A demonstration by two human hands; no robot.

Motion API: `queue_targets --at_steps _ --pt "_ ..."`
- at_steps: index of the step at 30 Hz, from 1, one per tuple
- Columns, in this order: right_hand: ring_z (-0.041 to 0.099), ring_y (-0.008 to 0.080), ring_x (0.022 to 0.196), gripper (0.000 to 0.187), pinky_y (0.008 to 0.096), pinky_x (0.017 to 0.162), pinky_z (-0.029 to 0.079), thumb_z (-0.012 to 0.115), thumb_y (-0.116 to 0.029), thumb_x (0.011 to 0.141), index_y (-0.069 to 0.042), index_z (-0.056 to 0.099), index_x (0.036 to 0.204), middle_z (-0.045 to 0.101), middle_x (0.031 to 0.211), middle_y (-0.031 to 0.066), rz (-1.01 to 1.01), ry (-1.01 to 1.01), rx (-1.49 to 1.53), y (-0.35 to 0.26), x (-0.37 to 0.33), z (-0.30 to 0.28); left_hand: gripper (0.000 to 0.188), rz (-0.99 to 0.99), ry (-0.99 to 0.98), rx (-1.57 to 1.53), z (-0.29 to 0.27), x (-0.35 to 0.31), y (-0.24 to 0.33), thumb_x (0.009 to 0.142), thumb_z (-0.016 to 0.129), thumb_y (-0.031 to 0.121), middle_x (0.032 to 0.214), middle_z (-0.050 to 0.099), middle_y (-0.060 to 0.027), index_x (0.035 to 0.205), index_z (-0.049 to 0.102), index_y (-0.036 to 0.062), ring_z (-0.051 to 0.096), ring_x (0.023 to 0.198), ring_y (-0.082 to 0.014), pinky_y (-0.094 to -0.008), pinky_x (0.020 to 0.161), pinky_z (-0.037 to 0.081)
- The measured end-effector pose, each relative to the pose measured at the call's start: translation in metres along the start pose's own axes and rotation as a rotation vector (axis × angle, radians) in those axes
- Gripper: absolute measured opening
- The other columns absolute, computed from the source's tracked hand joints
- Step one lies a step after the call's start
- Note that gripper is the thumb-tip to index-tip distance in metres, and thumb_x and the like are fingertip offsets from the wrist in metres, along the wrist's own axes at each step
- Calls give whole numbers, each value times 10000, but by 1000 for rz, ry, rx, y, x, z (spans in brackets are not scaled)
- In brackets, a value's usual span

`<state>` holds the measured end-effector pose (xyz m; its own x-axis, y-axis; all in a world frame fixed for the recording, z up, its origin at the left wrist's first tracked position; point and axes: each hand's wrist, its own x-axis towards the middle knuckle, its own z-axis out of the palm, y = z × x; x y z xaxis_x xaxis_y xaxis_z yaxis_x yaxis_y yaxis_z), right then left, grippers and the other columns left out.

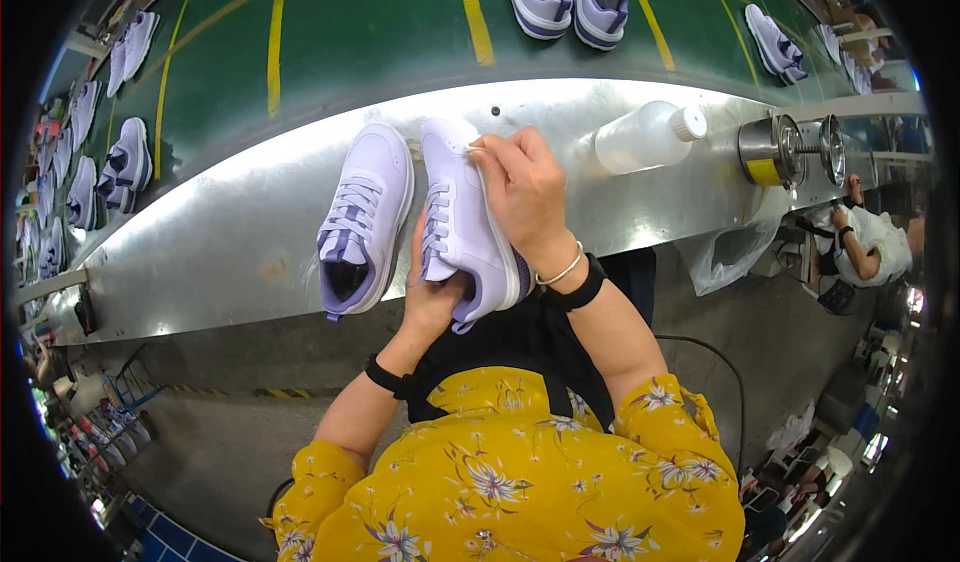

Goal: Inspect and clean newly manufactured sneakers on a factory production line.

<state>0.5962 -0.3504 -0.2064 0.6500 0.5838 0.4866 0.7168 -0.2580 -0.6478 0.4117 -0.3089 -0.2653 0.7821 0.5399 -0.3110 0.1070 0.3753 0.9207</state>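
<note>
My left hand [435,302] grips a lavender sneaker [462,217] near its heel and collar, the fingers partly hidden by the shoe. The sneaker has pale laces, darker purple trim and a white sole, and its toe points away from me. At its toe, my right hand [525,182] is pinched closed against the edge of the upper. A small whitish bit shows at the fingertips, too small to name. The matching sneaker [365,212] rests on the metal worktop just left of the held one, toe also pointing away.
A clear plastic bottle with a white cap [650,137] lies on the metal worktop [200,272], right of my hands. Farther right stands a round metal container [770,152] above a hanging plastic bag [735,247]. Beyond runs a green belt [370,32] with yellow lines, carrying more sneakers [565,2].
</note>
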Motion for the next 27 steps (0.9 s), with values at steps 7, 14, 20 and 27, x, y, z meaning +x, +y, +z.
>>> queue_targets --at_steps 7,14,20,27 --pt "585 265 652 113 370 591 479 755 -64 869 -44 736 978 566 785 100 69 -65 43 -2 -22 -13 918 19 -35 -43 -1 4 -1 866 603 -126 1524 458 -122 1627 161 134 471 1387 -224 -361 1148 391" --pt "587 261 635 114 354 572 478 760 -44 859 -64 742 969 569 791 105 -1 29 54 5 4 4 924 34 5 1 -1 2 -6 857 606 -141 1524 455 -116 1625 176 141 468 1387 -231 -362 1147 391" --pt "571 240 606 96 341 560 472 770 -55 855 -69 757 949 555 750 80 47 -73 71 0 -39 -20 949 49 0 -32 2 4 -3 817 569 -172 1517 461 -116 1624 179 140 470 1383 -228 -361 1148 388" --pt "584 238 641 92 349 587 475 771 -72 851 -62 761 942 564 749 82 35 -4 104 12 15 8 923 17 -6 -48 4 6 4 860 556 -163 1521 455 -107 1629 151 145 479 1369 -217 -361 1134 406"
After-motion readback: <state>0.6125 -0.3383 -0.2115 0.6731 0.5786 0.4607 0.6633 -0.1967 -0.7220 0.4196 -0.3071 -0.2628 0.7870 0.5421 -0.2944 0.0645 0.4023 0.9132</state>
